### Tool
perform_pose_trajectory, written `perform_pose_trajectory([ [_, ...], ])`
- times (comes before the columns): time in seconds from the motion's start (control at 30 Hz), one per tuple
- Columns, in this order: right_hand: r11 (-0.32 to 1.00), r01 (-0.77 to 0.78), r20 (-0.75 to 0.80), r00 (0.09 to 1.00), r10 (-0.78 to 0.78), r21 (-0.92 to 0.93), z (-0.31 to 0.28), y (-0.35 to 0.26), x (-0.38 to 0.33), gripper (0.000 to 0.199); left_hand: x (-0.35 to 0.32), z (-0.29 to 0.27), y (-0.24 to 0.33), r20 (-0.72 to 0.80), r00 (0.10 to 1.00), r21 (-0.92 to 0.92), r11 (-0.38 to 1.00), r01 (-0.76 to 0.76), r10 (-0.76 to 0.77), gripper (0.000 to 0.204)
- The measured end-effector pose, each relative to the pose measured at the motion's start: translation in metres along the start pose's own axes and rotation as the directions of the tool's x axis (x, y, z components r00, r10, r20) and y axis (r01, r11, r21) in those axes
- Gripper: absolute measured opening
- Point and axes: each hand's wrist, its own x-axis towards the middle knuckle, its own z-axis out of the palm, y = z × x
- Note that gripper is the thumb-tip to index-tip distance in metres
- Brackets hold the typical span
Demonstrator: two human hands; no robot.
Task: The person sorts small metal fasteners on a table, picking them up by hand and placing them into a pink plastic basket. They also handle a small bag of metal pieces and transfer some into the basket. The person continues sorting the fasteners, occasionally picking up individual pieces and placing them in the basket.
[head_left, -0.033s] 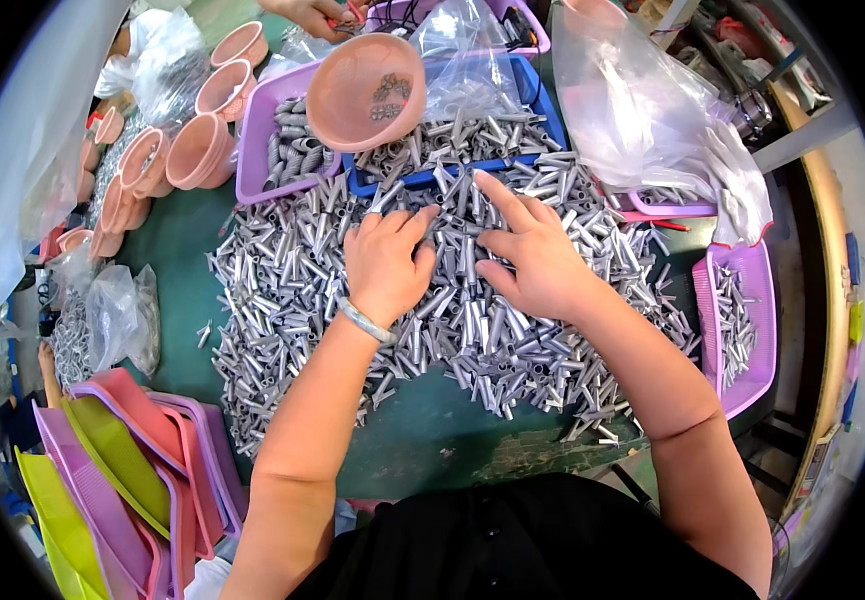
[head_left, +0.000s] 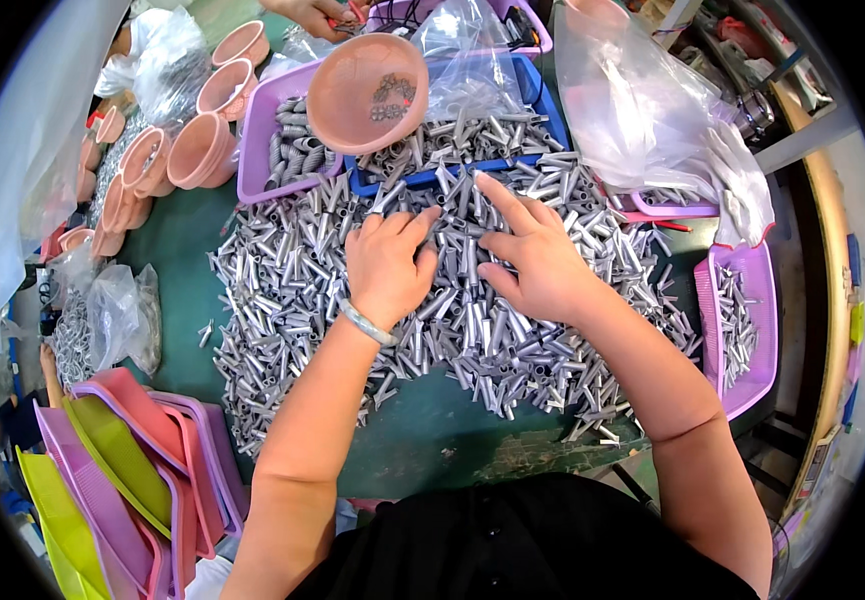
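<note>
- The left hand [head_left: 384, 265] lies knuckles-up on the heap, its fingers [head_left: 414, 222] curled loosely together with tips dug into the small silver metal tubes [head_left: 282, 290]; whether any tube is pinched underneath, I cannot tell.
- The right hand [head_left: 542, 265] rests flat just beside it, fingers spread, the forefinger stretched toward 11 o'clock.
- The tubes cover the green surface [head_left: 422, 440] from 9 to 3 o'clock around both hands.
- They look stiff, smooth and light singly, likely to roll and slip; pinching one across its middle seems surest.
- At 12 o'clock a pink bowl [head_left: 367, 92] sits over a blue tray [head_left: 542, 100]; a purple tray [head_left: 742, 390] lies at 3 o'clock.
</note>
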Motion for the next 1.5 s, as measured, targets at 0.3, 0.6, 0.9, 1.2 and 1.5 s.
perform_pose_trajectory([
  [0.3,0.994,0.078,0.142,0.986,-0.089,0.076,0.009,-0.026,-0.025,0.046,-0.023,-0.006,0.004,-0.077,0.997,-0.087,0.996,-0.029,0.022,0.024],
  [0.6,0.981,0.181,0.202,0.966,-0.162,-0.076,-0.007,-0.030,-0.023,0.050,0.058,-0.019,-0.062,0.016,0.632,-0.809,0.361,0.463,-0.775,0.047],
  [0.9,0.995,0.071,0.003,0.998,-0.071,-0.068,-0.010,0.000,-0.003,0.045,0.077,-0.016,-0.090,0.213,0.652,-0.889,0.132,0.438,-0.728,0.021],
  [1.2,0.975,-0.032,-0.037,0.999,0.025,-0.218,0.017,0.059,0.098,0.066,0.000,-0.070,-0.198,0.062,0.368,-0.894,0.112,0.433,-0.928,0.017],
  [1.5,0.968,-0.069,0.069,0.994,0.088,-0.242,0.050,0.060,0.128,0.057,-0.054,-0.049,-0.276,0.118,-0.011,-0.956,-0.116,0.268,-0.993,0.021],
])
